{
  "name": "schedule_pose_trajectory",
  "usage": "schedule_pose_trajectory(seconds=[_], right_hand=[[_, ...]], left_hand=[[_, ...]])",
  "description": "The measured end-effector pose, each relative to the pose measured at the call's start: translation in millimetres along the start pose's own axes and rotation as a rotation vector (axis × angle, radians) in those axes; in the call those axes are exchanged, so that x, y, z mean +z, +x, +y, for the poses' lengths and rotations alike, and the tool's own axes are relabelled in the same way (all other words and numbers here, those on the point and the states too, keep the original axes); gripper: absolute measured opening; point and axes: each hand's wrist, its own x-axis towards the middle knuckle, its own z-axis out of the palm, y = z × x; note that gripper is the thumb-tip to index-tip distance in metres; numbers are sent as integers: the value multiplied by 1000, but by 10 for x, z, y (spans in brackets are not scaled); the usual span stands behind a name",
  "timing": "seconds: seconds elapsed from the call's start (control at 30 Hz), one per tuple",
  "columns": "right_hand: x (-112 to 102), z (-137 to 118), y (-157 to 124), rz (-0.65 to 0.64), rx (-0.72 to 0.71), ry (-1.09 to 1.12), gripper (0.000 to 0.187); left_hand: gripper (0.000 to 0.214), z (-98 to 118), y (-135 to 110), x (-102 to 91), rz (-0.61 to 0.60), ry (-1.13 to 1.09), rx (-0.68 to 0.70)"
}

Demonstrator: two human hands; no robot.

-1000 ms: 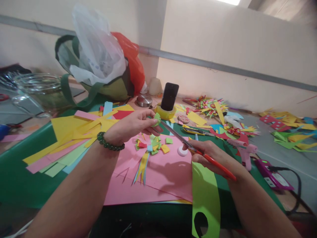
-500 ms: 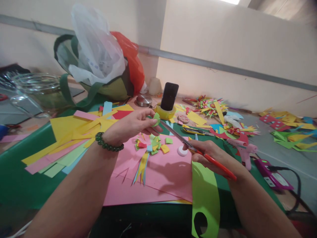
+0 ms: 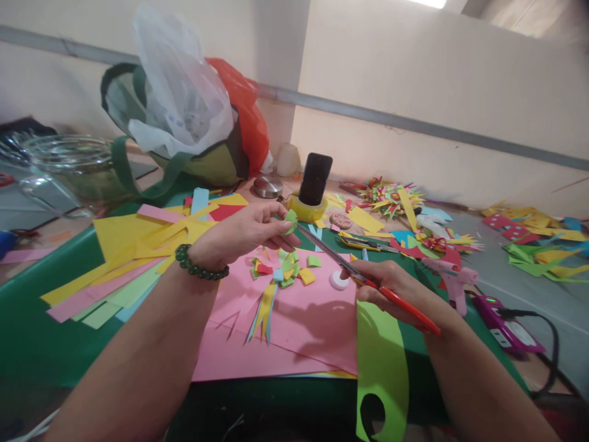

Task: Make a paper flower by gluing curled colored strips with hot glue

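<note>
My left hand [image 3: 264, 226] pinches a small curled piece of green paper [image 3: 291, 221] between thumb and fingers, above the pink paper sheets [image 3: 294, 337]. My right hand [image 3: 384, 283] holds red-handled scissors [image 3: 402, 304] by the metal shank, with the handles along my wrist. The blade tips point at the green piece, close to it; whether they touch I cannot tell. Below my hands lies a paper bow [image 3: 276, 276] with green, yellow and red loops and yellow-blue tails. A green square [image 3: 314, 261] and a yellow piece [image 3: 307, 276] lie beside it.
Colored paper strips [image 3: 138, 258] spread at the left. A phone [image 3: 315, 178] stands in a yellow tape roll [image 3: 306, 209]. A box cutter [image 3: 368, 244], pink glue gun [image 3: 453, 279] and purple power strip [image 3: 504, 325] lie right. A stuffed bag [image 3: 216, 162] stands behind.
Almost nothing differs. Both hands keep their places, with the green paper and the scissors held as before.
</note>
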Motion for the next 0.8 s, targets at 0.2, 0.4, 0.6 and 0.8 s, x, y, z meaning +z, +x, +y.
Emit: schedule_pose_trajectory(seconds=[0.2,0.4,0.6,0.8], right_hand=[[-10,-2,8,-4,-3,-15,63],[-29,-40,-23,-19,-3,-45,69],[-46,-60,-61,11,7,-113,72],[-28,-34,-19,-33,-19,-102,82]], left_hand=[[32,-16,9,-13,-3,-29,0],[33,2,-10,-27,-3,-18,9],[27,35,-24,-39,105,65,104],[25,51,-26,-26,101,32,101]])
